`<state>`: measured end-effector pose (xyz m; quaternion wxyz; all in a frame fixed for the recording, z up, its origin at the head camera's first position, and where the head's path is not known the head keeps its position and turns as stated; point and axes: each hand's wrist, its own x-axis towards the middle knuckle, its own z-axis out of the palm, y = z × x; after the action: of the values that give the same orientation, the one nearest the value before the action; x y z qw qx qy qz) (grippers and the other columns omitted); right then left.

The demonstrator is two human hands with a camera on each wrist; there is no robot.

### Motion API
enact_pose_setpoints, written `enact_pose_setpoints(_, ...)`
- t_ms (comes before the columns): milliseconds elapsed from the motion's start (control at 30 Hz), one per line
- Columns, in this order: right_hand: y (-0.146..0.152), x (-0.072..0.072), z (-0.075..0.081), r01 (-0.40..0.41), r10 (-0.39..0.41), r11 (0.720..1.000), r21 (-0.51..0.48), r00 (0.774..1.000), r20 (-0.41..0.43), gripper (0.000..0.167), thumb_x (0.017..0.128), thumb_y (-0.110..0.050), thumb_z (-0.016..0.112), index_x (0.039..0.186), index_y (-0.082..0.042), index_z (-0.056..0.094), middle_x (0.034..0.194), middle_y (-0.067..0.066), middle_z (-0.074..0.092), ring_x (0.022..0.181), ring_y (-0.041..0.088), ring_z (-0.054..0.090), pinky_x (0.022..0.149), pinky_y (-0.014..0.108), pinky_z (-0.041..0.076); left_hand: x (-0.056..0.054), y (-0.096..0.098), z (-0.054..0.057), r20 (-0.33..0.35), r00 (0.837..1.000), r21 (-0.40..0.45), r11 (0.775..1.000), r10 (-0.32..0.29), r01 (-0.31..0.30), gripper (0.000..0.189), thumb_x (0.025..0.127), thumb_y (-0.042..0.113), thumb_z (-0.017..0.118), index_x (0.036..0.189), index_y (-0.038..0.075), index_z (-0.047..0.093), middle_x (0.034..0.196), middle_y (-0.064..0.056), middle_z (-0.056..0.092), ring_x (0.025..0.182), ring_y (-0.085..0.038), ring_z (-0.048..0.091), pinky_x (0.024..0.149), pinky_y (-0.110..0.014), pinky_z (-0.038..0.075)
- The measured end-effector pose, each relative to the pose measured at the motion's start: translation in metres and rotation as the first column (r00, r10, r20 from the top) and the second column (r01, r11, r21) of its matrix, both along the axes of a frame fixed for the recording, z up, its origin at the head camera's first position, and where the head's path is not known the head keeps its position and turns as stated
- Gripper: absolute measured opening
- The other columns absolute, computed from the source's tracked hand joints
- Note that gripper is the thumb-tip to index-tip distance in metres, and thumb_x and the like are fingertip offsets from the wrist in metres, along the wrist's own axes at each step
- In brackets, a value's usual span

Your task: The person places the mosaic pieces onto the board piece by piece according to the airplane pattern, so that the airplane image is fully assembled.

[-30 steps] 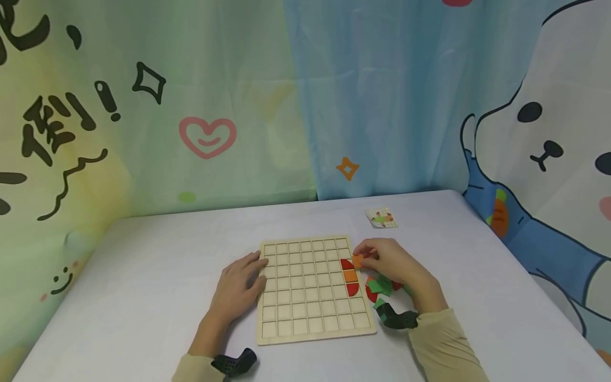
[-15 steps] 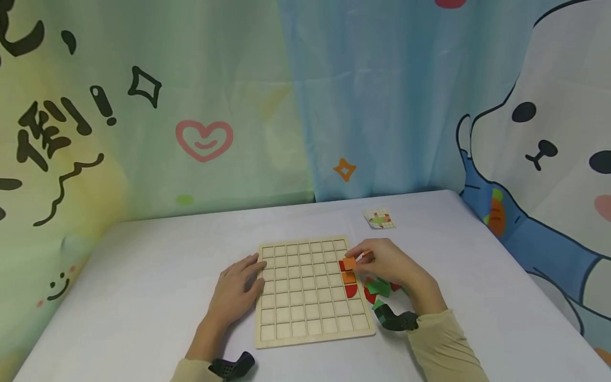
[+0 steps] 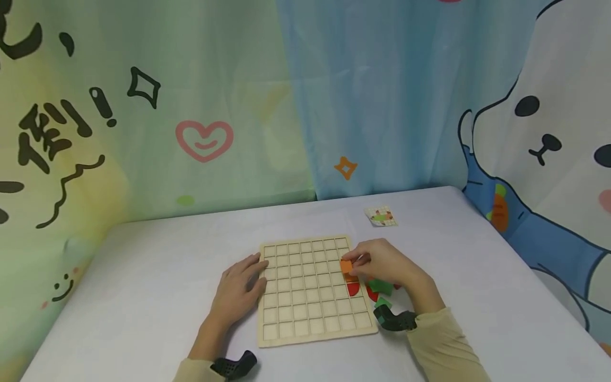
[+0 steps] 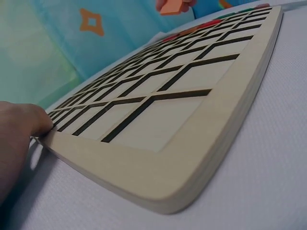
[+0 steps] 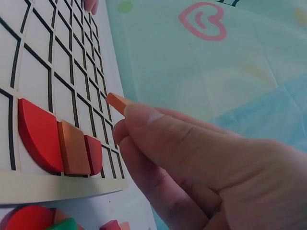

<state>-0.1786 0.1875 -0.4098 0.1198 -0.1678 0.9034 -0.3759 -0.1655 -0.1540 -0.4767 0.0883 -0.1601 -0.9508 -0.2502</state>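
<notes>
A pale wooden grid board (image 3: 303, 310) lies flat on the table. Between thumb and fingertips, my right hand (image 3: 389, 262) pinches an orange square tile (image 5: 116, 102), held up over the board's right side. Below it in the right wrist view, an orange tile (image 5: 74, 148) sits in the grid between a red rounded piece (image 5: 41, 136) and a second, smaller-looking red piece (image 5: 94, 154). My left hand (image 3: 241, 286) rests at the board's left edge, its fingers relaxed and fingertips on the rim. The left wrist view shows only part of that hand, by the frame.
Loose pieces lie right of the board, among them a green one (image 3: 381, 287) and a red one (image 3: 372, 293), partly hidden by the right arm. A small patterned card (image 3: 382, 216) lies farther back. A printed curtain (image 3: 215, 106) hangs behind the white table (image 3: 143, 297).
My right hand has carried the orange tile leftward, from beside the board's right edge to over its right column. My left hand has stayed at the board's edge.
</notes>
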Motion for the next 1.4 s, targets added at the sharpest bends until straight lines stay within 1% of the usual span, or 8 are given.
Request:
enact_pose_setpoints(100, 0.000, -0.001, 0.003, -0.015, 0.015, 1.000, -0.007, 1.000, 0.018, 0.026, 0.081, -0.013, 0.074, 0.107, -0.015, 0.073, 0.104, 0.002, 0.071, 0.087, 0.012, 0.067, 0.074, 0.025, 0.057, 0.000, 0.001, 0.001, -0.002, 1.000, -0.002, 1.000, 0.006, -0.006, 0.039, 0.092, 0.029, 0.058, 0.129, 0.017, 0.060, 0.144, -0.005, 0.049, 0.134, -0.026, 0.043, 0.110, -0.052, 0.031)
enact_pose_setpoints(233, -0.004, -0.001, 0.005, -0.037, 0.038, 0.999, -0.010, 0.998, 0.055, 0.026, 0.080, -0.014, 0.075, 0.106, -0.011, 0.073, 0.101, 0.003, 0.072, 0.083, 0.009, 0.068, 0.073, 0.024, 0.057, 0.000, 0.001, 0.001, 0.006, 1.000, -0.017, 1.000, 0.020, -0.020, 0.039, 0.092, 0.029, 0.058, 0.129, 0.018, 0.060, 0.145, -0.004, 0.048, 0.135, -0.026, 0.043, 0.111, -0.052, 0.031)
enact_pose_setpoints(400, -0.009, 0.000, 0.004, -0.097, 0.097, 0.995, -0.002, 0.992, 0.081, 0.024, 0.079, -0.012, 0.076, 0.103, -0.008, 0.073, 0.088, -0.001, 0.073, 0.075, 0.006, 0.066, 0.069, 0.021, 0.055, -0.001, 0.000, 0.001, 0.006, 1.000, -0.020, 1.000, 0.021, -0.021, 0.039, 0.092, 0.030, 0.057, 0.129, 0.018, 0.060, 0.145, -0.003, 0.048, 0.135, -0.025, 0.043, 0.111, -0.051, 0.031)
enact_pose_setpoints(533, -0.012, 0.001, 0.003, -0.150, 0.149, 0.989, 0.011, 0.984, 0.096, 0.021, 0.078, -0.012, 0.077, 0.098, -0.010, 0.073, 0.078, -0.005, 0.071, 0.072, 0.007, 0.066, 0.068, 0.021, 0.055, -0.001, 0.001, 0.001, 0.004, 1.000, -0.018, 1.000, 0.018, -0.018, 0.039, 0.092, 0.030, 0.056, 0.129, 0.018, 0.060, 0.145, -0.003, 0.048, 0.135, -0.025, 0.043, 0.111, -0.051, 0.031)
enact_pose_setpoints(767, -0.018, 0.005, 0.001, -0.152, 0.146, 0.988, 0.032, 0.978, 0.150, 0.017, 0.075, -0.011, 0.079, 0.089, -0.013, 0.070, 0.075, -0.005, 0.068, 0.071, 0.009, 0.064, 0.067, 0.025, 0.054, 0.000, 0.001, 0.002, -0.004, 1.000, -0.016, 1.000, 0.013, -0.013, 0.038, 0.092, 0.029, 0.056, 0.129, 0.018, 0.060, 0.144, -0.004, 0.049, 0.134, -0.025, 0.044, 0.111, -0.052, 0.032)
enact_pose_setpoints(1000, -0.022, 0.007, 0.002, -0.180, 0.171, 0.981, 0.067, 0.978, 0.121, 0.016, 0.075, -0.009, 0.080, 0.086, -0.012, 0.068, 0.073, -0.005, 0.065, 0.068, 0.008, 0.061, 0.063, 0.022, 0.053, 0.001, 0.000, 0.001, -0.006, 1.000, -0.014, 1.000, 0.011, -0.011, 0.038, 0.093, 0.030, 0.056, 0.129, 0.018, 0.060, 0.144, -0.004, 0.048, 0.134, -0.026, 0.044, 0.110, -0.052, 0.032)
enact_pose_setpoints(1267, -0.024, 0.007, 0.005, -0.173, 0.162, 0.980, 0.098, 0.981, 0.110, 0.016, 0.074, -0.010, 0.080, 0.086, -0.011, 0.069, 0.073, -0.003, 0.063, 0.068, 0.008, 0.058, 0.063, 0.021, 0.051, 0.001, 0.001, 0.004, 0.008, 1.000, -0.010, 1.000, 0.011, -0.010, 0.039, 0.093, 0.030, 0.056, 0.130, 0.018, 0.059, 0.145, -0.004, 0.047, 0.135, -0.026, 0.042, 0.112, -0.052, 0.030)
enact_pose_setpoints(1400, -0.024, 0.008, 0.005, -0.176, 0.165, 0.979, 0.103, 0.981, 0.106, 0.016, 0.074, -0.009, 0.080, 0.087, -0.010, 0.070, 0.074, -0.003, 0.063, 0.068, 0.008, 0.058, 0.063, 0.021, 0.051, 0.001, 0.002, 0.003, 0.016, 1.000, -0.013, 1.000, 0.011, -0.011, 0.039, 0.093, 0.030, 0.056, 0.130, 0.018, 0.059, 0.145, -0.004, 0.047, 0.135, -0.026, 0.042, 0.112, -0.052, 0.030)
